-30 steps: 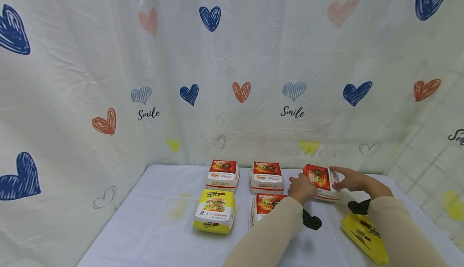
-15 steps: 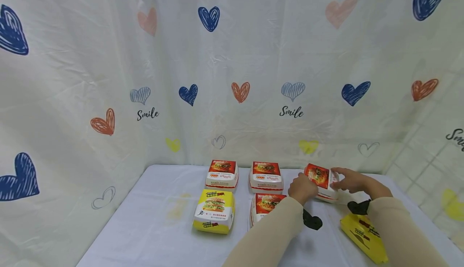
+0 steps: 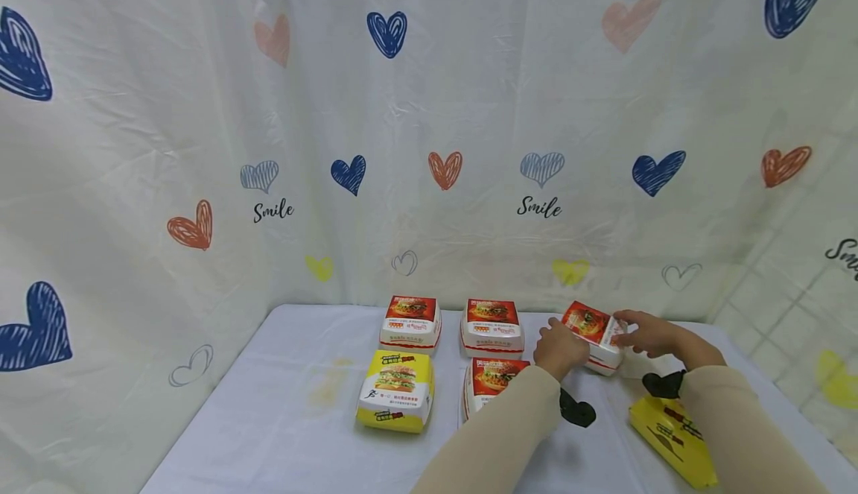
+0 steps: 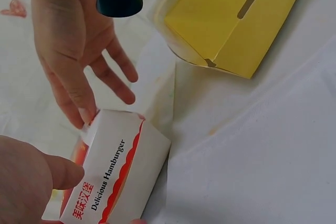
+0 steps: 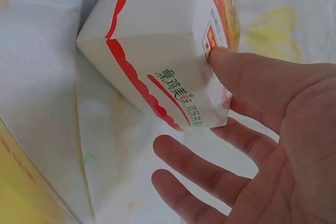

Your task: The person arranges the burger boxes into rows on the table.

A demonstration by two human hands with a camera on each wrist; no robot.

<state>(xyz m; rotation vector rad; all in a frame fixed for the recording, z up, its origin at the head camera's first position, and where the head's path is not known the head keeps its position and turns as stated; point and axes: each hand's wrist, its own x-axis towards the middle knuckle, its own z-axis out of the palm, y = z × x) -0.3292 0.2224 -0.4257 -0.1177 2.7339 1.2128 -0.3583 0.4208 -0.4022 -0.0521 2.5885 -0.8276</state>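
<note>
A red and white hamburger box (image 3: 588, 324) sits at a slant near the back right of the table, between both hands. My left hand (image 3: 560, 349) grips its left side, the thumb on the upper edge and a fingertip just showing below the box (image 4: 118, 166) in the left wrist view. My right hand (image 3: 652, 334) pinches the opposite corner. Seen from the right wrist, its thumb (image 5: 247, 72) lies on the lid and the index finger passes partly behind the box (image 5: 152, 72), while the outer fingers spread away from it.
Two red and white boxes, one (image 3: 410, 323) left of the other (image 3: 492, 326), stand along the back. A yellow box (image 3: 397, 390) and a red box (image 3: 492, 378), partly behind the left sleeve, are in front. Another yellow box (image 3: 670, 438) lies beside the right sleeve.
The held hamburger box has turned a little clockwise, its left end shifting slightly right and back. Both hands stay almost in place; the other boxes have not moved.
</note>
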